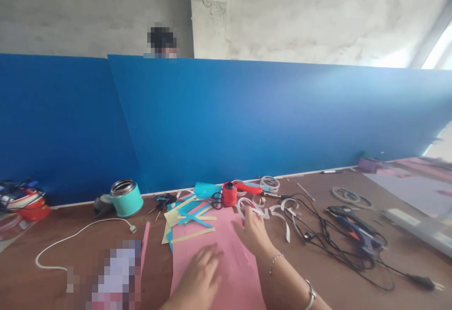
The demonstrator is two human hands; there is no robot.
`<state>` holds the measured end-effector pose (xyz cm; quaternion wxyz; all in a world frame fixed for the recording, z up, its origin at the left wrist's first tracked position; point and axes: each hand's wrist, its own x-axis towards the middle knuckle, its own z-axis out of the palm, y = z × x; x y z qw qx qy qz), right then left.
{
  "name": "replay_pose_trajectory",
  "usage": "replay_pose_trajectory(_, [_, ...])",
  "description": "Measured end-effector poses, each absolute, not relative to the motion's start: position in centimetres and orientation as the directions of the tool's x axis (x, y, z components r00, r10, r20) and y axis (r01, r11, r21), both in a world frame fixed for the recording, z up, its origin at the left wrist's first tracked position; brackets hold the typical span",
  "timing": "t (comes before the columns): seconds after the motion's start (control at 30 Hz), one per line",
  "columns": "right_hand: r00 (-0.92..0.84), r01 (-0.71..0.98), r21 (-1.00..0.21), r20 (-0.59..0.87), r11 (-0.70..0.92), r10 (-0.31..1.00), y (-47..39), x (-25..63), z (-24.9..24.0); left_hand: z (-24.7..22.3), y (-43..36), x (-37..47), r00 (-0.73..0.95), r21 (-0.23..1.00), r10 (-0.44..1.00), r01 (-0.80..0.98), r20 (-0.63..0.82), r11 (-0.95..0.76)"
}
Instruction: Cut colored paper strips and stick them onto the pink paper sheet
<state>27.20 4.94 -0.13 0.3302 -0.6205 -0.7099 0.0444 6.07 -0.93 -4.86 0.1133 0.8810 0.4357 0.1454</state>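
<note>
A large pink sheet of paper (231, 234) lies at the front centre of the table. My left hand (203, 277) rests over its lower left part, fingers spread and slightly blurred, holding nothing visible. Over the sheet's upper right edge is my right hand (252, 227), its fingers beside curled white paper strips (280, 213); whether it touches them is unclear. Blue and yellow strips (194, 218) cross each other at the sheet's upper left. Behind the sheet stand a red spool-like object (229, 194) and scissors with dark handles (216, 200).
A turquoise container (127, 198) and a white cable (84, 227) are at the left. Glue guns (358, 230), black cords and a white power strip (420, 230) lie right. A blue partition (247, 117) stands behind, with a person's head (162, 41) above it.
</note>
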Motion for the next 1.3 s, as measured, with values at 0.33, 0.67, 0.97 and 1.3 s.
replay_pose_trajectory(0.33, [-0.161, 0.949, -0.229, 0.238, 0.217, 0.958, 3.0, 25.1, -2.8, -2.3, 4.4, 2.8, 0.502, 0.221, 0.833, 0.807, 0.234, -0.548])
replay_pose_trajectory(0.67, [-0.09, 0.964, -0.201, 0.358, 0.171, 0.929, 4.4, 26.5, -3.1, -3.9, 0.9, 4.5, 0.561, 0.196, 0.791, 0.77, 0.244, -0.607])
replay_pose_trajectory(0.97, [-0.065, 0.958, -0.246, 0.316, 0.148, 0.946, 4.6, 26.8, -2.4, -1.9, 2.9, 4.1, 0.425, 0.36, 0.869, 0.792, 0.253, -0.493])
replay_pose_trajectory(1.3, [-0.137, 0.934, -0.264, 0.36, 0.242, 0.923, 4.4, 26.8, -2.5, -3.0, 3.2, 3.2, 0.29, 0.304, 0.854, 0.845, 0.432, -0.441])
